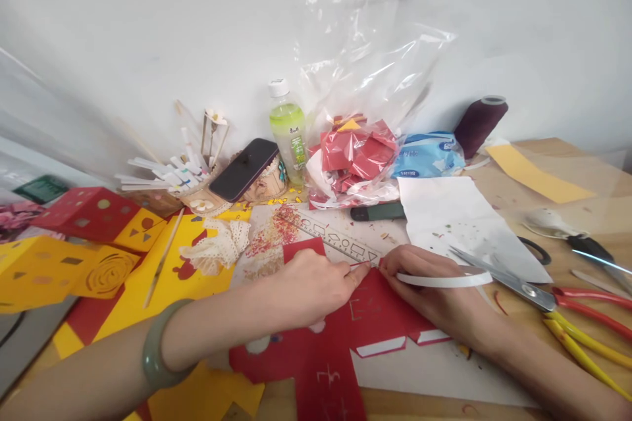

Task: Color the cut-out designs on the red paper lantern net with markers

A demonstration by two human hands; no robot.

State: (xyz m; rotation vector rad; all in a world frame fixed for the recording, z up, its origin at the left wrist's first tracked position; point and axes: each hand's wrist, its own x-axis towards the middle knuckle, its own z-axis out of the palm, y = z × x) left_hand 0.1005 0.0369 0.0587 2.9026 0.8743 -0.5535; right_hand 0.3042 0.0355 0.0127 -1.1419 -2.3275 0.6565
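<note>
Red cut card [382, 299] with pale drawn lines and white-backed flaps lies in front of me. My left hand [313, 286] rests over it, fingers mostly curled, with the index finger pressing on its upper edge. Close to that fingertip, my right hand [424, 283] is closed in a pinch at the same edge. From the right hand a narrow curved white strip [447, 280] sticks out; it looks like a roll of tape. What lies between the pinched fingertips is hidden. A clear stencil ruler [338, 240] lies just beyond both hands.
Open scissors [530, 291] lie beside my right forearm. Behind stand a drink bottle [288, 131], a plastic bag of red scraps [358, 151] and a blue tissue pack [428, 154]. Leftward are a phone [245, 169], lace [217, 243] and decorated paper boxes [89, 214].
</note>
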